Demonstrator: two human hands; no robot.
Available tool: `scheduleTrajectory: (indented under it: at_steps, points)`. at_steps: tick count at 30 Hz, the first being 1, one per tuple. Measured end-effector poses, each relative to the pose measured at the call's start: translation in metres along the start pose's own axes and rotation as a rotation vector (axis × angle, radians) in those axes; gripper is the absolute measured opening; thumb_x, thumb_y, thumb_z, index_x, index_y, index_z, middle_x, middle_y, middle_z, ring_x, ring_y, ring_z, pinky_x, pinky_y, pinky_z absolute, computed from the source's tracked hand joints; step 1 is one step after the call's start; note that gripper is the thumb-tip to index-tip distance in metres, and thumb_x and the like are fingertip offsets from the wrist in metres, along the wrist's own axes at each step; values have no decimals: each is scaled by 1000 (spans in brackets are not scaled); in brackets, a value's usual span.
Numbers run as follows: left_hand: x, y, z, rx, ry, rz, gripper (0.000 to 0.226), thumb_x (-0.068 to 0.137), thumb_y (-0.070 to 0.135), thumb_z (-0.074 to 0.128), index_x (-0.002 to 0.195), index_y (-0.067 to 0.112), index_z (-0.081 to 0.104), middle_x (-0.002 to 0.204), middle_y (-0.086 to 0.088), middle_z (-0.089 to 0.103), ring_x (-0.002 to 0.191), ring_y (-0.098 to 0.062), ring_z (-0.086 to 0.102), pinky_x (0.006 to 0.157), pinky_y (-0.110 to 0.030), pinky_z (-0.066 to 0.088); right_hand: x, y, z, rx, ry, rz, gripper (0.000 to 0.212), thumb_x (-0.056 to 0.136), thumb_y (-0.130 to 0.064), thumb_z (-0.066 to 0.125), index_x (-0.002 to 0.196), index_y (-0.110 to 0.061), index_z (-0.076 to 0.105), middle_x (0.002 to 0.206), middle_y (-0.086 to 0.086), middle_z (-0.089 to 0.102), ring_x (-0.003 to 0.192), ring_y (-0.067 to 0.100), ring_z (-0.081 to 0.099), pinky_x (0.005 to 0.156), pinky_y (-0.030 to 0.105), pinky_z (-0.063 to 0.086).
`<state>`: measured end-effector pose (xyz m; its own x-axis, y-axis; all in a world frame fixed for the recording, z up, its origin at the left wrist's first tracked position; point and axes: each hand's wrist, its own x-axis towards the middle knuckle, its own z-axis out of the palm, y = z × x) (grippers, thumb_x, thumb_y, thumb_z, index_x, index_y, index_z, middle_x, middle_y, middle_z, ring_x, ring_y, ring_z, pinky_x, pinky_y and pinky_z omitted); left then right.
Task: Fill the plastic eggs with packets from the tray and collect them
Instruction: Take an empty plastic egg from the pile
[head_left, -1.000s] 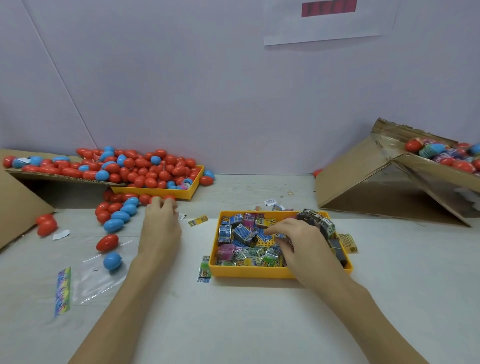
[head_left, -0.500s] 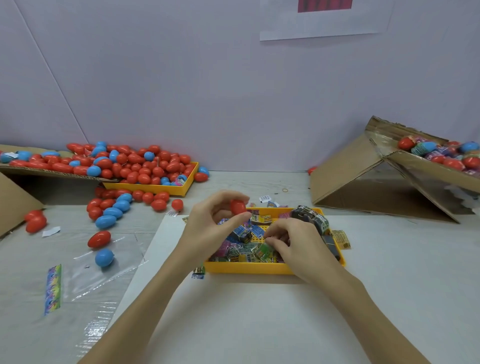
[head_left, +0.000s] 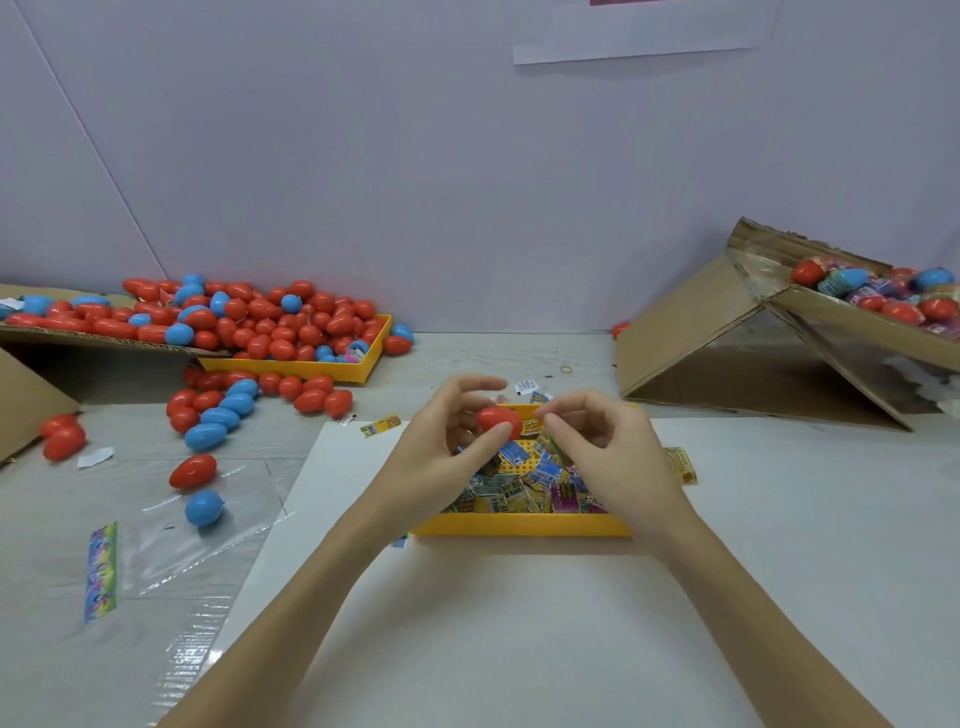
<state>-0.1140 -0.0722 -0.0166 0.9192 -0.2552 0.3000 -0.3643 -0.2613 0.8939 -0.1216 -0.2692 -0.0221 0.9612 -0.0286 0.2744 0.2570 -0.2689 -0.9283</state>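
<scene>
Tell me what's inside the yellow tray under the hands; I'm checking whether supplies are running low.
The yellow tray holds a loose layer of small printed packets, with bare yellow floor showing mid-tray. The left hand, its red egg, and the right hand cover the tray's back and right parts.

I have just one view, the wide-angle head camera, looking forward and down across the table (head_left: 779, 597) toward the far wall (head_left: 467, 182). It sits close: both forearms run in from the near edge and the hands (head_left: 524, 447) meet mid-frame over the yellow tray (head_left: 519, 526). The wide lens also takes in the cardboard boxes at far left (head_left: 31, 395) and far right (head_left: 727, 353).
</scene>
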Motion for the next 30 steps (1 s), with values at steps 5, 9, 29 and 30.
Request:
scheduleTrajectory:
  at_steps: [5, 9, 29, 30]
  points:
    - [2, 0, 1, -148, -43, -65, 17, 103, 14, 59, 109, 23, 72, 109, 0, 72, 90, -20, 72, 85, -32, 58, -3, -2, 0, 34, -50, -19, 17, 99, -15, 66, 102, -28, 77, 90, 1, 76, 92, 19, 73, 84, 41, 61]
    - [1, 3, 2, -217, -39, -66, 15, 97, 25, 70, 112, 23, 72, 111, -11, 69, 96, -28, 65, 81, -35, 55, -4, -4, 3, 107, -21, -28, 16, 96, -18, 71, 111, -23, 74, 83, 5, 76, 77, 17, 74, 72, 32, 61]
    - [-9, 18, 23, -58, 87, -12, 6, 92, 18, 76, 92, 20, 71, 83, 8, 68, 75, -1, 61, 70, -12, 49, -10, -6, 12, -6, 95, -176, 16, 96, -30, 68, 111, -24, 69, 74, -2, 69, 58, 13, 66, 60, 26, 54]
    - [-9, 18, 22, -77, 108, -24, 7, 92, 18, 77, 90, 21, 71, 84, 7, 68, 76, -3, 63, 71, -14, 50, -10, -7, 13, 21, 90, -156, 17, 96, -32, 68, 111, -23, 68, 75, -2, 70, 59, 12, 67, 59, 24, 54]
